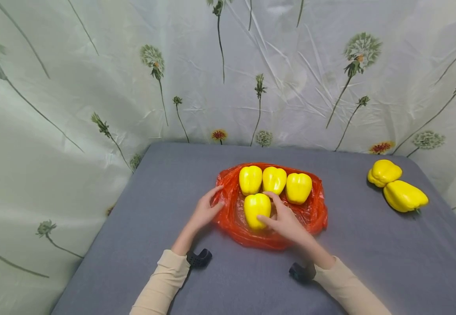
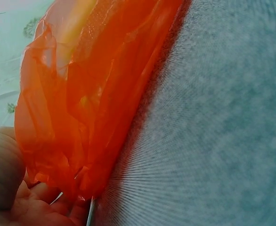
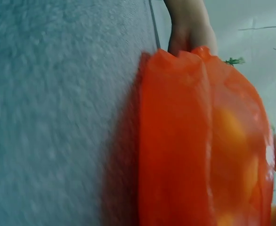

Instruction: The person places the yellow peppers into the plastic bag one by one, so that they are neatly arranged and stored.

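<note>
A red plastic bag (image 1: 318,218) lies spread on the table with its mouth opened upward. Three yellow bell peppers (image 1: 274,180) stand in a row along its far side. My right hand (image 1: 284,222) grips another yellow bell pepper (image 1: 257,210) over the near part of the bag, thumb on the near side and fingers on the far side. At the bag's left edge, my left hand (image 1: 206,210) holds the plastic between thumb and fingers. The left wrist view shows the bunched red film (image 2: 95,117) by that hand (image 2: 29,202), fingers partly hidden behind it.
Two more yellow bell peppers (image 1: 405,196) lie against each other at the table's right side. The grey cloth-covered table (image 1: 153,197) meets a pale curtain (image 1: 196,65) printed with dandelions. Dark wrist straps (image 1: 199,258) sit at the sleeve cuffs.
</note>
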`<state>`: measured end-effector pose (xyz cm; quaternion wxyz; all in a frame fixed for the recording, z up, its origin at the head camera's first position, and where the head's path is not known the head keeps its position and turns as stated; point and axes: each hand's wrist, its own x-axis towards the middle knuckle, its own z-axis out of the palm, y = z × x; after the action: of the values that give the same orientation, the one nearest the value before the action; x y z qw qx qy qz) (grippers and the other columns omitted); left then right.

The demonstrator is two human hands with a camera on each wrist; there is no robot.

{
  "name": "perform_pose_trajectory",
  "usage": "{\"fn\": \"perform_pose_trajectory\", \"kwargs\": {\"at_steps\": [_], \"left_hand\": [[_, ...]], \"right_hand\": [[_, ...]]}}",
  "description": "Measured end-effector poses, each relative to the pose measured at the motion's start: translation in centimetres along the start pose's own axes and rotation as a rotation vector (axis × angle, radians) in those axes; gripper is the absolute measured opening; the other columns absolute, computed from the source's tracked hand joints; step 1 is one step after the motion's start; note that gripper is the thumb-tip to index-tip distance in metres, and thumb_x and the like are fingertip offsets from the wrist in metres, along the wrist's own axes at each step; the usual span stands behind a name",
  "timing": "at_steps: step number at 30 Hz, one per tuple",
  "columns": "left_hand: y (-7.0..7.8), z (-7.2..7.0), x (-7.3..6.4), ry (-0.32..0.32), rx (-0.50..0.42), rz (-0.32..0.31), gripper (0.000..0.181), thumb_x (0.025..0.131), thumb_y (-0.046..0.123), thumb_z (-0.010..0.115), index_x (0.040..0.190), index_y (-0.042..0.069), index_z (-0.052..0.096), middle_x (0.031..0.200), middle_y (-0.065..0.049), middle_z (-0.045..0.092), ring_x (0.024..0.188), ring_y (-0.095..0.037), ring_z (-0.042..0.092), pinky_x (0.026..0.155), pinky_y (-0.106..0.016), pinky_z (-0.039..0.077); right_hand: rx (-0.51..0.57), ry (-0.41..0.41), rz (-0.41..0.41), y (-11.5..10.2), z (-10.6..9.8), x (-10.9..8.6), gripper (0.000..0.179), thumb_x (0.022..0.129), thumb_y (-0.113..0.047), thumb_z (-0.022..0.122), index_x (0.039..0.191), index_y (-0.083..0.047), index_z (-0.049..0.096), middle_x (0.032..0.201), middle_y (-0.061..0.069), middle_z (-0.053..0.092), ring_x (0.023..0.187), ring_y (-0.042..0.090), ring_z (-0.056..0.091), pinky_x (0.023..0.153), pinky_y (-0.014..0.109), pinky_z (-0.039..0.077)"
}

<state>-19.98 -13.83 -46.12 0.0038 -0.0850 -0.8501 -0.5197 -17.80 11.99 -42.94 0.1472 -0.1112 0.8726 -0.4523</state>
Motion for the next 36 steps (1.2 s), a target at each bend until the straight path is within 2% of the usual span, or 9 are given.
{"fn": "perform_pose_trajectory", "kwargs": {"at_steps": [3,9,17,23,31,36], "left_hand": [[0.0,-0.1,0.1,-0.008,0.0,-0.012,0.051,0.089,0.011,0.058,0.139,0.009,0.045,0.142,-0.019,0.046,0.132,-0.034,0.044,0.109,-0.049,0.037],[0.0,-0.2,0.0,-0.019,-0.008,-0.021,0.051,0.09,0.012,0.057,0.139,0.008,0.044,0.142,-0.019,0.046,0.13,-0.035,0.046,0.107,-0.049,0.039],[-0.1,-0.2,-0.1,-0.033,-0.009,-0.047,0.051,0.091,0.015,0.057,0.14,0.011,0.043,0.143,-0.016,0.046,0.128,-0.033,0.048,0.106,-0.048,0.041],[0.0,-0.3,-0.1,-0.037,-0.007,-0.045,0.051,0.091,0.015,0.057,0.14,0.011,0.043,0.143,-0.016,0.046,0.129,-0.033,0.048,0.106,-0.048,0.041],[0.0,-0.2,0.0,-0.041,-0.005,-0.04,0.052,0.091,0.016,0.057,0.14,0.012,0.043,0.143,-0.016,0.046,0.128,-0.033,0.049,0.106,-0.048,0.041],[-0.3,0.0,0.0,-0.043,-0.011,-0.038,0.052,0.091,0.017,0.057,0.141,0.013,0.043,0.142,-0.016,0.047,0.124,-0.033,0.052,0.103,-0.047,0.044]], "right_hand": [[0.009,0.008,-0.016,-0.2,0.6,0.2,0.074,0.084,-0.036,0.068,0.143,-0.021,0.027,0.076,0.008,0.058,0.056,0.016,0.054,0.055,0.027,0.05],[0.012,0.027,-0.018,-0.4,1.5,0.3,0.075,0.084,-0.038,0.067,0.144,-0.021,0.026,0.073,0.008,0.054,0.053,0.015,0.05,0.053,0.026,0.048],[0.053,0.044,-0.036,-0.3,2.0,0.2,0.075,0.084,-0.034,0.068,0.145,-0.019,0.027,0.101,0.01,0.052,0.06,0.014,0.052,0.056,0.024,0.049],[0.082,0.024,-0.036,-0.5,2.0,0.2,0.075,0.085,-0.03,0.068,0.146,-0.022,0.025,0.11,0.011,0.053,0.063,0.015,0.057,0.058,0.025,0.052],[0.06,0.021,-0.059,-0.4,2.0,0.2,0.076,0.086,-0.028,0.066,0.147,-0.022,0.022,0.117,0.011,0.05,0.067,0.012,0.059,0.059,0.023,0.052],[0.031,0.021,-0.052,0.0,1.6,0.1,0.079,0.085,-0.033,0.067,0.149,-0.024,0.021,0.136,0.008,0.044,0.073,0.012,0.059,0.065,0.021,0.053]]}}
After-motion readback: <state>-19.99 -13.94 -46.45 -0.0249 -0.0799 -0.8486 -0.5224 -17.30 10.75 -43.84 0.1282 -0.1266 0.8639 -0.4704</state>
